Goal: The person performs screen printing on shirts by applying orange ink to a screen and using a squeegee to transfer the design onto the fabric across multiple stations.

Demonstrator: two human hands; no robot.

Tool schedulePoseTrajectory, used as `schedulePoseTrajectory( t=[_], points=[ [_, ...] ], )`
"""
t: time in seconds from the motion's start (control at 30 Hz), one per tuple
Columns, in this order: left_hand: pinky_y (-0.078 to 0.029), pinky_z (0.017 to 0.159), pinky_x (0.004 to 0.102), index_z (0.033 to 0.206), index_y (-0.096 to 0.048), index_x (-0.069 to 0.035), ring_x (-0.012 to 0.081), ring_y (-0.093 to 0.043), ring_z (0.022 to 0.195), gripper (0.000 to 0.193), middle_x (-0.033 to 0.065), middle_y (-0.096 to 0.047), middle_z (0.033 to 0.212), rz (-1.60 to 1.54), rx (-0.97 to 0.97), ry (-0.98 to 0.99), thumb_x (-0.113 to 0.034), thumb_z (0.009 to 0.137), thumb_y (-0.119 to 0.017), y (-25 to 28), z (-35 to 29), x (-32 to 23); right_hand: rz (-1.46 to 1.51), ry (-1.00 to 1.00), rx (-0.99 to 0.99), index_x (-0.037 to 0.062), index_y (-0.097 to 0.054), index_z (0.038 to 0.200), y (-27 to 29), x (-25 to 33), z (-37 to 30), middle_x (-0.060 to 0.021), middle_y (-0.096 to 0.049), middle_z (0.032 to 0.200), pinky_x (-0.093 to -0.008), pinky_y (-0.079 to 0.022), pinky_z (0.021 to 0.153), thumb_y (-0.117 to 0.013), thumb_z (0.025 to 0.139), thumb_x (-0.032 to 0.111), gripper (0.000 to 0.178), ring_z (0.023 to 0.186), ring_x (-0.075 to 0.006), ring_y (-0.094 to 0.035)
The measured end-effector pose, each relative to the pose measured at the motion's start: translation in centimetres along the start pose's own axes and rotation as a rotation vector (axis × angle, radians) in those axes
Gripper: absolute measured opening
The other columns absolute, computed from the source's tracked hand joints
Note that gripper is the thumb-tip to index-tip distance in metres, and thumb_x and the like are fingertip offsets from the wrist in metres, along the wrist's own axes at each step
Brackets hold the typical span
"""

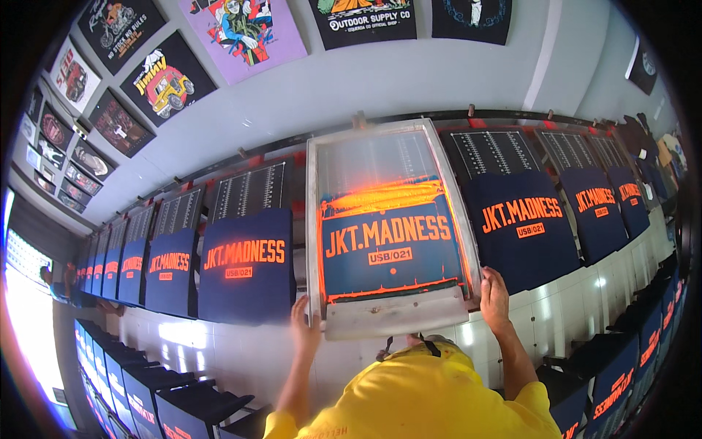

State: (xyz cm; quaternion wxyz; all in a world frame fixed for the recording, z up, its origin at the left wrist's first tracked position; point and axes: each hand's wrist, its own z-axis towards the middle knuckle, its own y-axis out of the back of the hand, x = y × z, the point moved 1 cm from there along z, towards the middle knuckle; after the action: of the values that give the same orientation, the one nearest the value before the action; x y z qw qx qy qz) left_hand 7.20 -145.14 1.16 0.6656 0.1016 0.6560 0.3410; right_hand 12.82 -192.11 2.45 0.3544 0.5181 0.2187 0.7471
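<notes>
A screen printing frame [314, 197] with pale metal sides lies in front of me over a dark print board. Orange ink [384, 199] is pooled in a thick band across the upper half of its mesh. Below the band, orange lettering and a small block show in the stencil area. A wide greyish bar [395, 314] crosses the near end; I cannot tell if it is part of the frame. My left hand [306, 325] is closed at the near left corner of the frame. At the near right corner, my right hand [495, 296] has its fingers around the edge.
Navy fabric panels [247, 267] with orange print lie on boards in a row to the left, and more panels [521, 230] to the right. Behind runs a dark rail [468, 115]. Another row of printed panels [146, 406] stands behind me. Shirts [248, 33] hang on the wall.
</notes>
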Motion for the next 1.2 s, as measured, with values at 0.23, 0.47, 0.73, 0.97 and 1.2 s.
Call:
schedulePoseTrajectory(
  t=[0.23, 0.47, 0.73, 0.97, 1.2],
  points=[
    [-0.048, 0.092, 0.0361, 0.112, -0.067, 0.003, 0.0334, -0.065, 0.101, 0.032, 0.0195, -0.069, 0.106, 0.084, -0.049, 0.265, -0.018, 0.092, -0.055, -1.3, 2.8, 3.7, 0.178, -0.228, -0.076, -0.0013, -0.062, 0.105, -4.6, -6.5, 0.6, -0.0217, -0.066, 0.089, -0.0420, -0.049, 0.074, -0.056, 0.093, 0.006, 0.015, 0.083, -0.0386, -0.064],
    [-0.049, 0.072, 0.0342, 0.104, -0.069, 0.003, 0.0172, -0.062, 0.079, 0.028, 0.0114, -0.069, 0.091, 0.081, -0.002, 0.454, -0.021, 0.091, -0.061, -0.8, 3.7, 4.5, 0.197, -0.353, -0.120, -0.0032, -0.063, 0.095, -6.2, -6.0, 2.0, -0.0194, -0.065, 0.082, -0.0401, -0.049, 0.070, -0.058, 0.091, 0.008, 0.012, 0.076, -0.0362, -0.063],
    [-0.054, 0.068, 0.0278, 0.107, -0.069, 0.006, 0.0118, -0.065, 0.075, 0.037, 0.0049, -0.070, 0.090, -0.012, 0.198, 0.476, -0.028, 0.094, -0.068, 1.3, 5.0, 10.8, 0.214, -0.391, -0.119, -0.0016, -0.061, 0.103, -6.8, -5.7, 2.0, -0.0211, -0.065, 0.087, -0.0434, -0.049, 0.073, -0.055, 0.095, 0.012, 0.017, 0.080, -0.0391, -0.063],
    [-0.057, 0.067, 0.0322, 0.099, -0.068, 0.006, 0.0154, -0.067, 0.076, 0.035, 0.0079, -0.070, 0.088, -0.273, 0.305, 0.465, -0.028, 0.095, -0.066, 1.6, 5.9, 9.2, 0.203, -0.382, -0.152, -0.0023, -0.061, 0.103, -6.7, -5.3, 2.6, -0.0210, -0.066, 0.092, -0.0413, -0.050, 0.075, -0.056, 0.093, 0.009, 0.016, 0.083, -0.0375, -0.065],
    [-0.056, 0.066, 0.0298, 0.098, -0.067, 0.005, 0.0144, -0.067, 0.074, 0.030, 0.0076, -0.069, 0.085, -0.441, 0.298, 0.511, -0.025, 0.097, -0.063, 2.4, 5.5, 10.7, 0.224, -0.428, -0.134, -0.0025, -0.062, 0.100, -6.5, -5.2, 3.0, -0.0225, -0.067, 0.090, -0.0433, -0.051, 0.077, -0.056, 0.093, 0.012, 0.018, 0.086, -0.0395, -0.066]
  ],
)
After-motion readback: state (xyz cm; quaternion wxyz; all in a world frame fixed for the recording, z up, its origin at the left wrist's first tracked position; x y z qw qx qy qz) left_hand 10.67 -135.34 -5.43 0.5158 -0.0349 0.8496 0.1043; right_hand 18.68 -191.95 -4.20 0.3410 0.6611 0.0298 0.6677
